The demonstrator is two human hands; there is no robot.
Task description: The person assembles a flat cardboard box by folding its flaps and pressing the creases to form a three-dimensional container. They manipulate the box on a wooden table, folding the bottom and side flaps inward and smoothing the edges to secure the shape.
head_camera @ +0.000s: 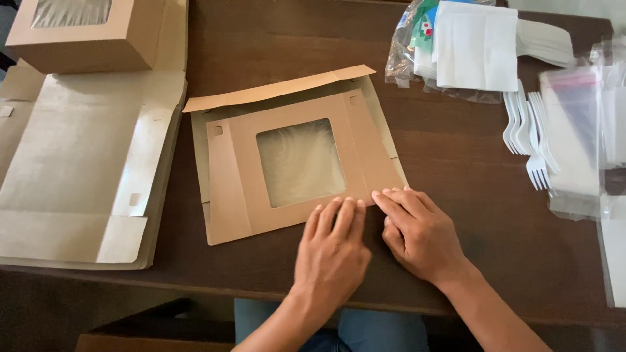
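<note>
A flat, unfolded brown cardboard box blank (pixel 287 163) with a clear window panel (pixel 300 163) is shown lying near the middle of the dark wooden worktop (pixel 456 169), its near edge towards the person. The left hand (pixel 332 251) is laid flat, fingers together, on the near edge of the blank; nothing is gripped. The right hand (pixel 417 231) is pressed beside it, fingertips on the near right corner, likewise clamped on nothing. The step in hand is judged to be creasing or pressing down the near flap. For the next move, the flap would have to be lifted along its fold line while the window panel is held flat.

To the left, a stack of flat box blanks (pixel 85 169) is seen, with a finished windowed box (pixel 81 32) standing at its far end. At the far right, white napkins (pixel 476 45), white plastic forks (pixel 528 133) and clear plastic bags (pixel 574 130) are laid out.
</note>
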